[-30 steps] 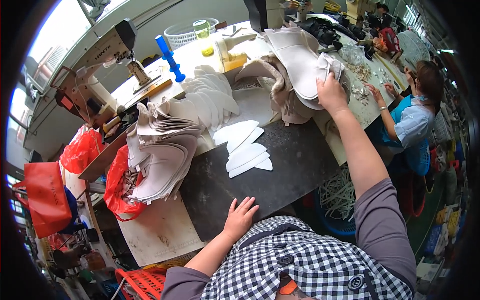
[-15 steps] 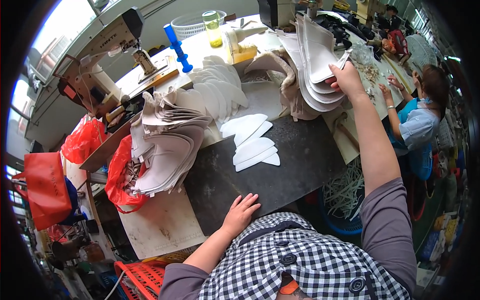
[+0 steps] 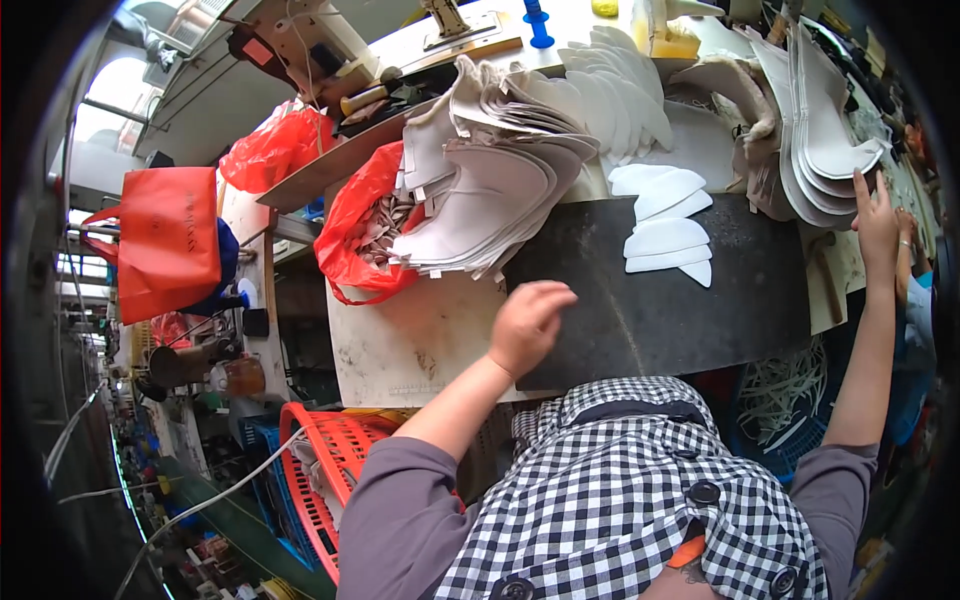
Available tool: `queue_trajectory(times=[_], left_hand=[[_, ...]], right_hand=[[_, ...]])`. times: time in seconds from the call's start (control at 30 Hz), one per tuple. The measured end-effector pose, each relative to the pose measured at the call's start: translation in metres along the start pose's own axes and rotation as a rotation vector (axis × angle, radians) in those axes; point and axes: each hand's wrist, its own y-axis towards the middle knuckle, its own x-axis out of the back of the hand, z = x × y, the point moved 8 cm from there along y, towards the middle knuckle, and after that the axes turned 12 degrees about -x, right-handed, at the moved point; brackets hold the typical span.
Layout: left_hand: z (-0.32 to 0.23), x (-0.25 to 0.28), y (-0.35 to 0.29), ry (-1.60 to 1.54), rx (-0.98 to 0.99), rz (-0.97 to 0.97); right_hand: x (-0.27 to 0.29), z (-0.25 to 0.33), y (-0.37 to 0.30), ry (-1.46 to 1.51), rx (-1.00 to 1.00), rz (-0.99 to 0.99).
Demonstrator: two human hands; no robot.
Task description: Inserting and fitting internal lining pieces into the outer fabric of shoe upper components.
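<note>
The right hand [image 3: 876, 222], fingers spread, touches a curved stack of stiff white cut pieces [image 3: 822, 130]; the left hand [image 3: 527, 322], loosely curled and empty, hovers over the matte dark mat [image 3: 680, 310].

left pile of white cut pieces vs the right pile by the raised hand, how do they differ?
The left pile lies fanned out flat, spilling onto the dark mat; the right pile stands on edge, its pieces curved and nested. The right hand touches the right pile, while the left hand hovers beside the left pile, apart from it. A red bag sits against the left pile only. Both hold white, curved cut pieces.
</note>
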Motion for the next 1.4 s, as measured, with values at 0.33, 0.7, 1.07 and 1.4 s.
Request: queue_trajectory(times=[0.33,0.7,1.07,1.4], left_hand=[[0.154,0.068,0.027,0.642,0.639,0.384],[0.153,0.064,0.011,0.453,0.465,0.092],[0.171,0.069,0.027,0.582,0.389,-0.101],[-0.027,0.033,-0.212,0.000,0.518,1.715]], right_hand=[[-0.145,0.062,-0.205,0.045,0.259,0.569],[-0.235,0.052,-0.173,-0.300,0.182,0.579],[-0.222,0.082,-0.200,-0.125,0.341,0.493],[-0.175,0.054,-0.270,0.312,0.591,0.414]])
